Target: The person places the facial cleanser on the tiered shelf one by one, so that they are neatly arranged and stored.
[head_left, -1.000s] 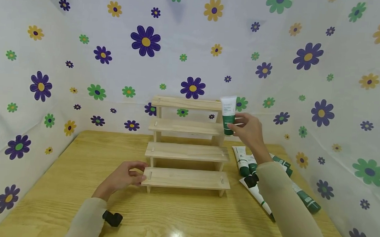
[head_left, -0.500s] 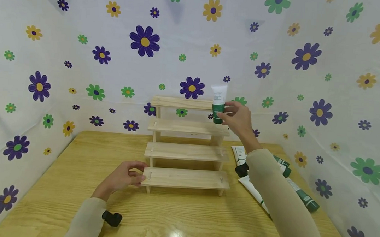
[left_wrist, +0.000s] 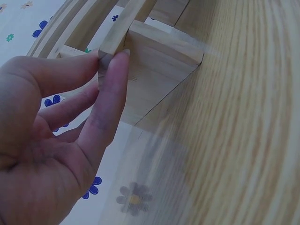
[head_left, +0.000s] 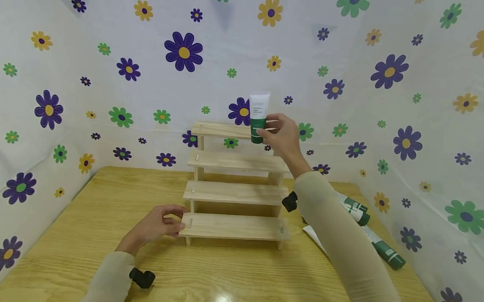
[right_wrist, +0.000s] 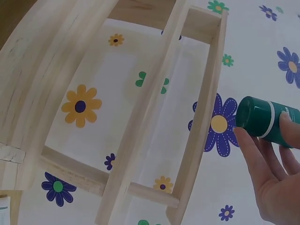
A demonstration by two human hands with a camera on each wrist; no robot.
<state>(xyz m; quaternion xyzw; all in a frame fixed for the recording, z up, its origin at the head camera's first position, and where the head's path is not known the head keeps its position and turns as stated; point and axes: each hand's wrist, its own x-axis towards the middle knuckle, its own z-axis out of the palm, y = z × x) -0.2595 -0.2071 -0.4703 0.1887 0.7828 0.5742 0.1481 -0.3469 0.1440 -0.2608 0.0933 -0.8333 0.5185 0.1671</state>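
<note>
A four-step wooden display rack [head_left: 234,226] stands on the table. My left hand [head_left: 161,224] pinches the left end of its lowest board between thumb and fingers; the left wrist view shows the board's corner [left_wrist: 107,55] in that pinch. My right hand [head_left: 284,135] holds a white and green squeeze tube [head_left: 258,118] upright, cap down, in front of the top board [head_left: 222,130]. In the right wrist view the tube's green cap [right_wrist: 253,115] points toward the rack, beside the top board, with thumb and fingers around the tube.
Several more white and green tubes [head_left: 385,249] lie in a loose pile on the table [head_left: 101,208] at the right, partly hidden by my right sleeve [head_left: 343,245]. A white cloth [head_left: 147,97] printed with flowers hangs behind and at both sides.
My right hand has carried the tube left and upward, from the rack's right end to over the middle-right of the top board. My left hand has kept its place.
</note>
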